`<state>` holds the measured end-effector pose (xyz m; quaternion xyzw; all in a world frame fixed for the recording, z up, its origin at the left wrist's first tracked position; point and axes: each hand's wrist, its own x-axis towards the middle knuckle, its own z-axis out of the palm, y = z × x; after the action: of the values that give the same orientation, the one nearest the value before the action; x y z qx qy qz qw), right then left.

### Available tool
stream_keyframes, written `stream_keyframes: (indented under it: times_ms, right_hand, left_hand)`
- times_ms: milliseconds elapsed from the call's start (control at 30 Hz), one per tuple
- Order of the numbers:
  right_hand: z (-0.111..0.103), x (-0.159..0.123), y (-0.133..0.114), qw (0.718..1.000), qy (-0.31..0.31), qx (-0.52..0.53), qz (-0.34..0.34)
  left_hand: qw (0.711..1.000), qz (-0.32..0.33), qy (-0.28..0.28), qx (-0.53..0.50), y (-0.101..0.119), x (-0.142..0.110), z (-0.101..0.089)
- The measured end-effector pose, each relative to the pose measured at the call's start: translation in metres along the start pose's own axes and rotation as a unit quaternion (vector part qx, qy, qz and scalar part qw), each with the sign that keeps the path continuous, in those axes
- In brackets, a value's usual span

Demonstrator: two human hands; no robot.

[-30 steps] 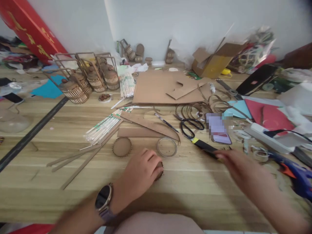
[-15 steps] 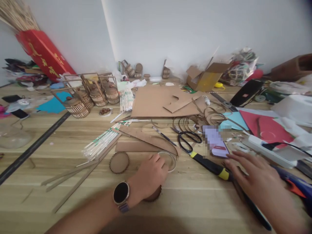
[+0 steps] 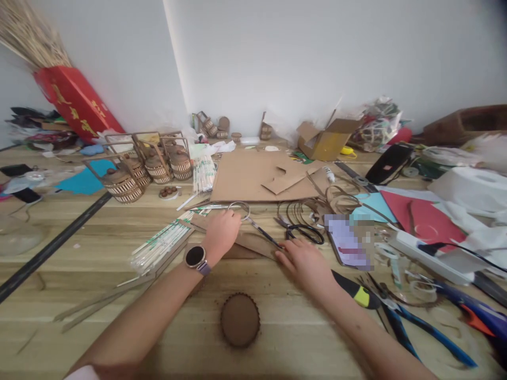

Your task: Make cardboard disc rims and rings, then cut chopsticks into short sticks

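My left hand (image 3: 221, 234), with a watch on its wrist, reaches forward over the wooden table (image 3: 309, 338). Its fingers are closed on a thin clear ring (image 3: 239, 209), held just off the near edge of the big cardboard sheet (image 3: 253, 179). My right hand (image 3: 304, 265) lies flat with its fingers stretched onto the right end of a long brown cardboard strip (image 3: 253, 244). A round cardboard disc with a scalloped rim (image 3: 240, 320) lies on the table between my forearms, touched by neither hand.
Black scissors (image 3: 303, 232) and a phone (image 3: 350, 244) lie just beyond my right hand. A yellow-and-black knife (image 3: 355, 292), blue pliers (image 3: 423, 330) and a glue gun (image 3: 481, 316) sit at right. Wrapped sticks (image 3: 162, 244) and small woven baskets (image 3: 152, 164) are at left.
My left hand left the round disc, took up the clear ring and moved it forward. My right hand came in from the knife at right onto the cardboard strip. The camera tilted up.
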<state>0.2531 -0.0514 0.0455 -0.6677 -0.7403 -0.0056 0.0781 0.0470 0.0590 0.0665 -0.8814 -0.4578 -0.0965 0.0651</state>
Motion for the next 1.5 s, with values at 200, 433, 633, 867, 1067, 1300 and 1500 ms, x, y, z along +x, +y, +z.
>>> stream_keyframes:
  times_ms: [200, 433, 633, 867, 1067, 1300, 1500]
  right_hand:
    - [0.004, 0.045, -0.014, 0.998, -0.048, -0.009, -0.026]
    - [0.004, 0.114, 0.0, 0.998, -0.055, -0.015, -0.018]
    - [0.024, 0.147, -0.005, 0.995, -0.091, 0.006, -0.032]
    - [-0.008, 0.141, 0.012, 0.984, -0.153, 0.096, 0.005]
    - [-0.04, 0.123, 0.039, 0.929, -0.252, 0.266, 0.044]
    - [-0.07, 0.1, 0.043, 0.862, -0.198, 0.466, 0.034]
    - [-0.07, 0.069, 0.012, 0.843, -0.136, 0.52, 0.017]
  left_hand:
    - [0.997, -0.073, -0.028, -0.008, -0.017, 0.004, 0.015]
    - [0.989, -0.133, -0.045, -0.047, -0.029, 0.018, 0.026]
    - [0.975, -0.19, -0.06, -0.096, -0.029, 0.03, 0.031]
    - [0.952, -0.259, 0.011, -0.165, -0.05, 0.026, 0.003]
    - [0.888, -0.311, 0.097, -0.326, -0.07, 0.024, -0.011]
    - [0.71, -0.294, 0.02, -0.64, -0.031, 0.008, -0.007]
    - [0.574, -0.223, -0.091, -0.783, 0.033, -0.018, -0.012]
